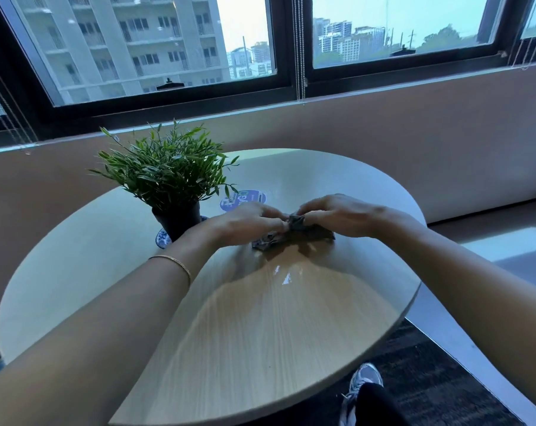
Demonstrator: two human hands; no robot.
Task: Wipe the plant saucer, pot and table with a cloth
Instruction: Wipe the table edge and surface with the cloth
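Note:
A dark grey cloth (294,235) lies bunched on the round wooden table (260,318), near its middle. My left hand (245,221) grips the cloth's left part and my right hand (337,215) grips its right part, fingertips almost meeting over it. To the left stands a dark pot (178,219) holding a leafy green plant (165,167). The pot rests on a blue-and-white patterned saucer (162,238), mostly hidden behind the pot and my left forearm.
A round blue sticker (245,198) sits on the table behind my hands. A wall with a long window runs behind the table. My shoe (362,382) shows on the dark carpet below the table's right edge.

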